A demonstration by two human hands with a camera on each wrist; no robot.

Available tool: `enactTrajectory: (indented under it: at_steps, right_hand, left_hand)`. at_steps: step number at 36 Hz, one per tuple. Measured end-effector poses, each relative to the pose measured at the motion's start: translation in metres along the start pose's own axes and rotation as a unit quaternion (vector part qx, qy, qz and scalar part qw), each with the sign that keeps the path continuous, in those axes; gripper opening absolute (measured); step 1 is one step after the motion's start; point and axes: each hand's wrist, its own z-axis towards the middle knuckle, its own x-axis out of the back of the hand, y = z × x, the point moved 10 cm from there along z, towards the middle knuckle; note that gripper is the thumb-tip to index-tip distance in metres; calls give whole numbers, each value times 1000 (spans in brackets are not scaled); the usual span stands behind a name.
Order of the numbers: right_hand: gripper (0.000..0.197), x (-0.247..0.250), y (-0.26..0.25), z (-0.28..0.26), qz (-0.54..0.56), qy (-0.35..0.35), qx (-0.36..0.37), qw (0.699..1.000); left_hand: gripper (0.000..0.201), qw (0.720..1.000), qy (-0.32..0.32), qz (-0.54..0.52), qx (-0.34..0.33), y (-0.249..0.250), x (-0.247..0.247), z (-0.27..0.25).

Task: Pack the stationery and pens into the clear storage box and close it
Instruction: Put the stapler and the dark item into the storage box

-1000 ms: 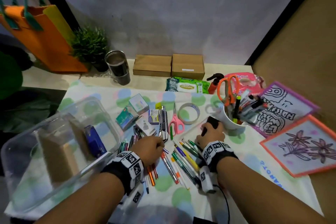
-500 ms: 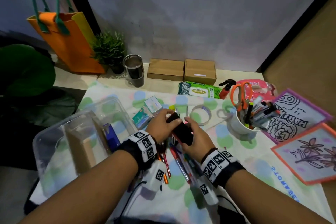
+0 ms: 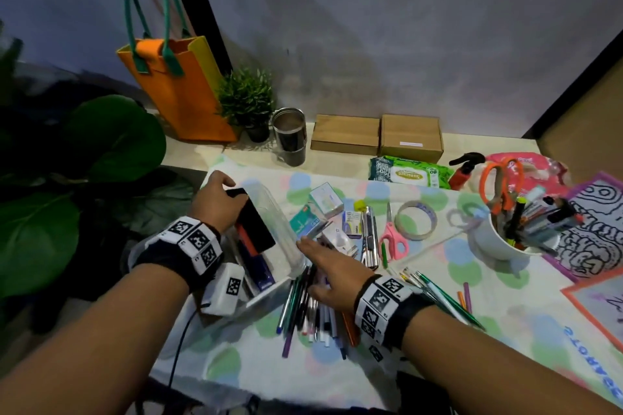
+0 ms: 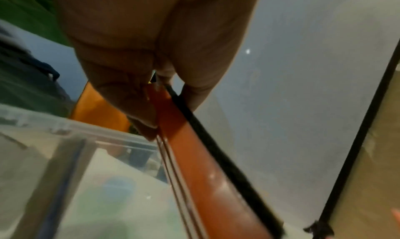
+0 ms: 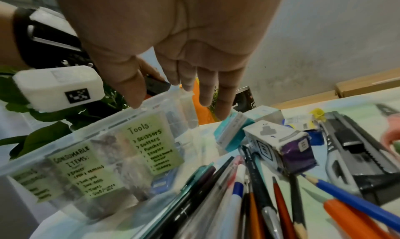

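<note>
My left hand (image 3: 219,199) grips a black block with an orange-red side (image 3: 254,226), tilted over the open clear storage box (image 3: 286,246) at the table's left edge. The left wrist view shows my fingers (image 4: 138,95) curled round the block's orange-red side (image 4: 194,157) above the box rim (image 4: 86,131). A blue item lies inside the box. My right hand (image 3: 333,266) hovers, fingers straight and holding nothing, over a pile of loose pens (image 3: 310,310) beside the box. In the right wrist view the right hand (image 5: 184,45) spreads above the labelled box wall (image 5: 108,148) and pens (image 5: 238,200).
Small cartons (image 3: 325,200), a cutter (image 3: 369,239), pink scissors (image 3: 391,241) and a tape roll (image 3: 416,221) lie mid-table. A white mug (image 3: 499,242) with pens and orange scissors stands right. Brushes (image 3: 438,293), pictures, wipes (image 3: 409,173), cardboard boxes, a tumbler (image 3: 290,136), a plant and an orange bag surround them.
The black block passed from my right hand to my left, which carried it left over the box. My right hand let go and now hovers over the pens.
</note>
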Motion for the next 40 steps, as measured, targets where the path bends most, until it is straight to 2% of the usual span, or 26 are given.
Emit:
enactTrajectory:
  at_steps: [3, 7, 11, 13, 17, 23, 29, 33, 35, 40]
  right_hand:
    - [78, -5, 0, 2, -23, -9, 8, 1000]
    - [75, -6, 2, 1, -43, -6, 17, 999]
    - [74, -7, 3, 5, -32, -3, 25, 999]
    - [74, -8, 5, 6, -26, 1, 27, 999]
    - [75, -9, 7, 5, -14, 6, 24, 1000]
    - [74, -7, 7, 5, -7, 11, 26, 1000]
    - [74, -9, 8, 4, 6, 6, 25, 1000]
    - [74, -6, 6, 3, 3, 11, 22, 1000]
    - [74, -5, 6, 3, 5, 11, 22, 1000]
    - [75, -5, 6, 2, 2, 3, 18, 1000]
  left_hand:
    - [15, 997, -24, 69, -5, -7, -10, 5]
    - [6, 978, -124, 166, -22, -10, -50, 3]
    - [29, 939, -213, 266, -32, -13, -89, 0]
    - [34, 923, -230, 305, -43, -15, -101, 1]
    - [32, 891, -264, 365, -58, -19, -115, 4]
    - [30, 859, -295, 413, -69, -30, -130, 7]
    - [57, 860, -265, 428, -89, -33, -142, 0]
    - [58, 877, -205, 416, -127, -19, -135, 1]
    - [62, 886, -182, 408, -126, -18, -133, 5]
    - [61, 892, -197, 388, -120, -16, -129, 3]
